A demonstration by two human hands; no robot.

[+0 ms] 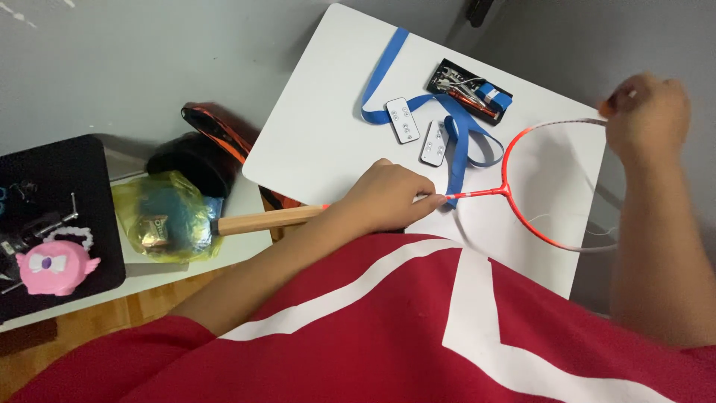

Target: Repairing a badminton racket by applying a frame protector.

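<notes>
A badminton racket lies across the white table [321,127], its red and grey frame [522,216] without a full string bed. My left hand [388,198] grips the racket's shaft near the wooden handle [265,221]. My right hand [645,112] pinches the top of the racket frame, with a thin string at its fingers. A long blue ribbon [455,138] runs over the table between the hands. Two small white rectangular pieces [403,119] lie on the ribbon.
A black open tray [471,91] with tools and a blue item sits at the table's far side. To the left are a yellow bag [164,216], a black-orange racket cover [212,138] and a black case [67,186] with a pink toy [54,267].
</notes>
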